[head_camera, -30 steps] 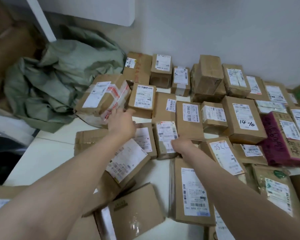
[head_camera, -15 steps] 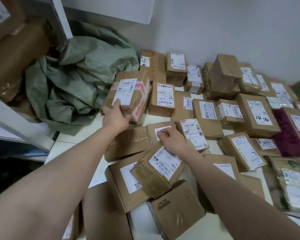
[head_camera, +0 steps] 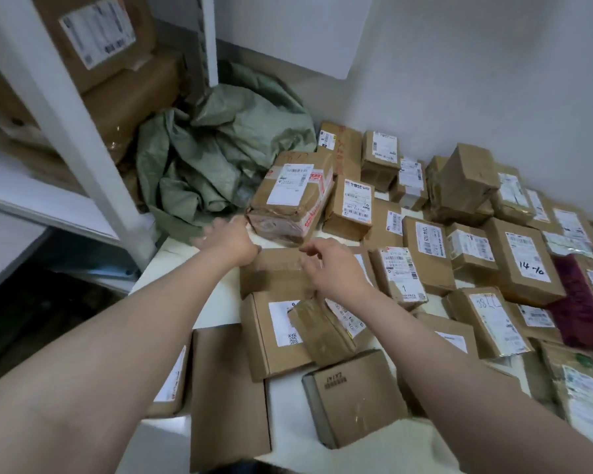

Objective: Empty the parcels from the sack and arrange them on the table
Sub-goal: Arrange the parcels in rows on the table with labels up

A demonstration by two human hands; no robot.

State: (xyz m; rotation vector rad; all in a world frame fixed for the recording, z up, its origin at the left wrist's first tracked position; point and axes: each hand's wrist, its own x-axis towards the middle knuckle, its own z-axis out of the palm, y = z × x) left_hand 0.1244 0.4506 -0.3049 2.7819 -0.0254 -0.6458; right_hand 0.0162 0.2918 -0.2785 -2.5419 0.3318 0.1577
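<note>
The left hand [head_camera: 228, 239] is spread, its blurred fingers just beside the near corner of a taped parcel [head_camera: 291, 200]. This parcel lies on the table [head_camera: 182, 278], beside the crumpled green sack [head_camera: 220, 155]. The right hand [head_camera: 334, 270] hovers with loosely bent fingers, pinching nothing, over a plain parcel [head_camera: 274, 273]. The taped parcel is brown, with a white label and red-printed tape on its side.

Brown parcels [head_camera: 421, 241] are crowding the table [head_camera: 223, 313] from twelve to five o'clock. A bare white strip is lying open at nine. The green sack [head_camera: 213, 159] is blocking eleven, and the white shelf post [head_camera: 83, 131] is blocking ten.
</note>
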